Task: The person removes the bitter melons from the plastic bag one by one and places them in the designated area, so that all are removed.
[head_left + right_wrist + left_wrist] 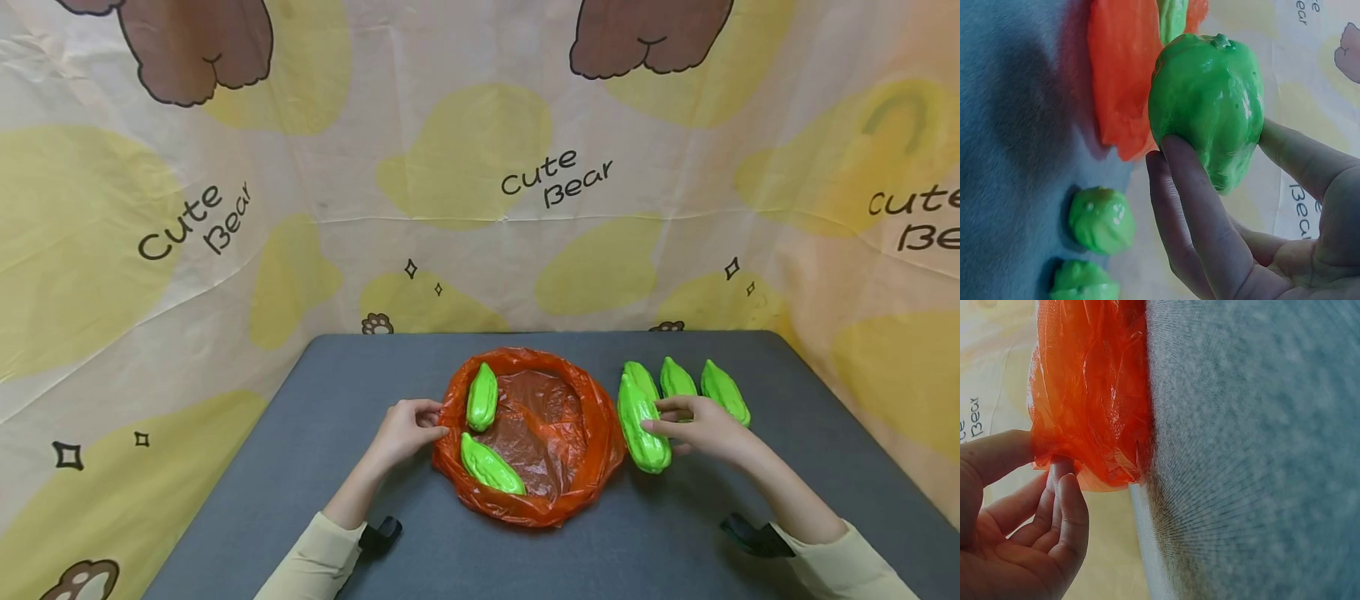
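An orange-red plastic bag [603,467] sits on the table with its mouth spread wide and its rim rolled down. Inside it lie two glossy, ridged green bitter melons, one at the back left [482,398] and one at the front left [491,465]. My left hand [408,429] pinches the bag's left rim between thumb and fingers; the left wrist view shows the thin plastic [1094,394] there. Just right of the bag, my right hand [701,427] grips another bitter melon [643,429] between thumb and fingers, raised off the table in the right wrist view.
Behind the right hand, more bitter melons lie on the grey table [360,367]: one partly hidden [637,372], one in the middle [677,377] and one farthest right [725,392]. A cloth [465,275] with printed bears hangs behind the table.
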Motion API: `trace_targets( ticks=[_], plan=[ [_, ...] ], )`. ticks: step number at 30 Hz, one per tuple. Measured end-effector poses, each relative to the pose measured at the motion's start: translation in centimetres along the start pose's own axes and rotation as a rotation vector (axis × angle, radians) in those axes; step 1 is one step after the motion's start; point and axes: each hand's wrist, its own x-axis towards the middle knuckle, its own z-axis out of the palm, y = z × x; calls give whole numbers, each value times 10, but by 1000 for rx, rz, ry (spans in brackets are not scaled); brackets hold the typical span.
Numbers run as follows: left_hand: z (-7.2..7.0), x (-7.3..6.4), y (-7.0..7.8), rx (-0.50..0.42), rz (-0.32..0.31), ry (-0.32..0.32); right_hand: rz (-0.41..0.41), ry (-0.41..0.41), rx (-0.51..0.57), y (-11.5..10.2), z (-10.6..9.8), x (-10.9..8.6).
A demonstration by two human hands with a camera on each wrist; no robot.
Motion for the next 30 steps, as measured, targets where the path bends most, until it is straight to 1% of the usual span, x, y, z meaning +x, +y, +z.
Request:
trace_targets(
  ticks=[4, 9, 18, 24, 30],
  plan=[
    [0, 0, 0, 0, 1, 1, -2, 1, -2, 5, -3, -4],
    [0, -1, 0, 5, 6, -1, 14, -10, 21, 12, -4, -5],
    [0, 0, 2, 3, 1, -2, 50, -38, 24, 23, -5, -7],
    [0, 1, 2, 4, 0, -1, 74, -58, 51, 31, -4, -9],
    [0, 2, 2, 8, 10, -6, 104, -88, 111, 39, -2, -10]
  ],
)
